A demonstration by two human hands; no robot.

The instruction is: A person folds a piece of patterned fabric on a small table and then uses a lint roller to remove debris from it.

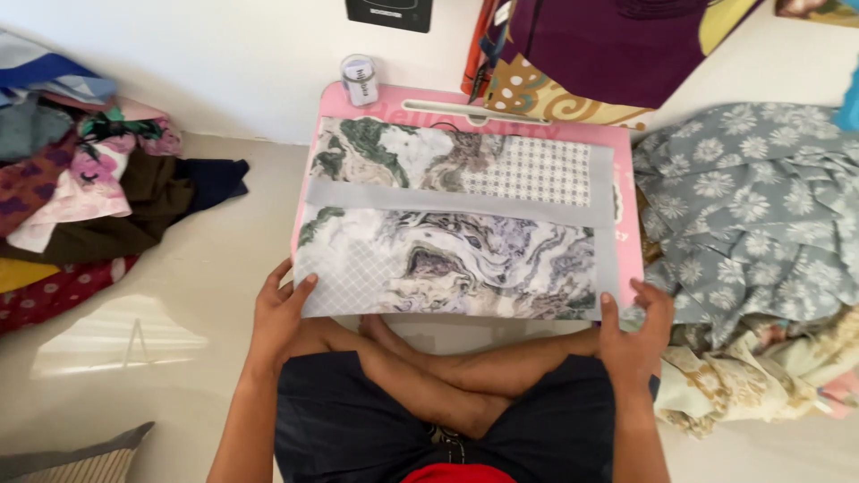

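A folded marbled cloth (452, 237) is laid flat on the pink table (628, 241). Its near corners are pinched by the left hand (279, 309) and right hand (637, 333); squaring seems in hand, and even tension is called for next.

Both hands are gripping a folded marbled cloth (452, 224) lying on a pink lap table (628, 241): left hand (279, 315) at its near left corner, right hand (637, 329) at its near right corner, thumbs pressing on top.
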